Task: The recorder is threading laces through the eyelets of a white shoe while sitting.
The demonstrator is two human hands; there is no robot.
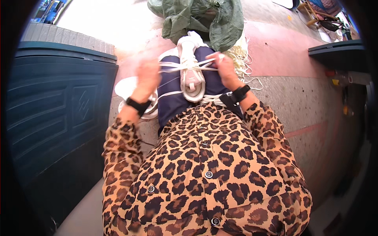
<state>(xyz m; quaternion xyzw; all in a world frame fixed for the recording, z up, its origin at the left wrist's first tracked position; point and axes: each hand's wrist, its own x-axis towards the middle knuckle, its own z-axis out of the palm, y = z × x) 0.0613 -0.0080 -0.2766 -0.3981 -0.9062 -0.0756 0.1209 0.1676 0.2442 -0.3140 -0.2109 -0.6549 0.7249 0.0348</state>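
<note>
A white and pale pink sneaker (192,80) rests on my lap between my thighs, its toe pointing away and its heel opening toward me. White shoelaces (207,67) stretch out sideways from it to both hands. To the left of the shoe my left hand (149,72), blurred by motion, is closed on the lace ends. Fingers pinched, my right hand (225,67) grips the laces on the other side. More loose white lace (214,97) lies across my dark trousers near the shoe's heel.
Beyond my knees sits a green woven sack (197,17). A heap of cream laces (241,55) spills beside it on the right. More white shoes (151,110), partly hidden, are by my left leg. A dark blue panelled door (63,98) stands close on the left.
</note>
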